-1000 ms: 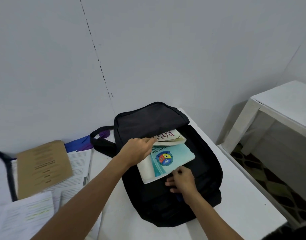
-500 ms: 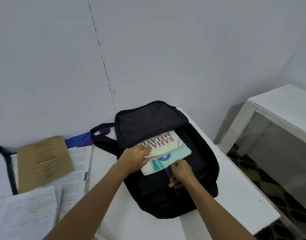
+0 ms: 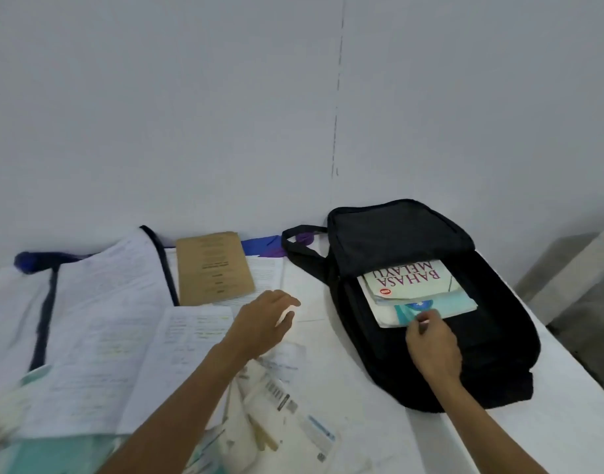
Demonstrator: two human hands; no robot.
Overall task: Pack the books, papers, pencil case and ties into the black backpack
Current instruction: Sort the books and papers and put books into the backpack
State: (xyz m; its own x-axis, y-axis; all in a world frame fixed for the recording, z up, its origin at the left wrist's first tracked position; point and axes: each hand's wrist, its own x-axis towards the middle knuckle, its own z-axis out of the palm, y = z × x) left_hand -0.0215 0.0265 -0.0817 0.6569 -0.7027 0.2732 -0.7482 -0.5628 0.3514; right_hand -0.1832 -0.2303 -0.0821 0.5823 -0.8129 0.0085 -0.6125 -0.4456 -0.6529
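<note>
Bahasa Melayu book (image 3: 410,282) is lying atop a teal book (image 3: 459,303) inside the open black backpack (image 3: 499,340). Right hand (image 3: 434,347) is curling its fingers at the teal book's lower edge; grip unclear. Left hand (image 3: 263,323) is hanging over loose papers (image 3: 122,336), fingers loosely bent, holding nothing.

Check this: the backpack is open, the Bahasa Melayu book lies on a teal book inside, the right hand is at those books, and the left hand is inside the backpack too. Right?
One slip: the left hand is not inside the backpack. The head view shows it over the papers, left of the bag. The rest holds: Bahasa Melayu book on teal book, right hand at them.
</note>
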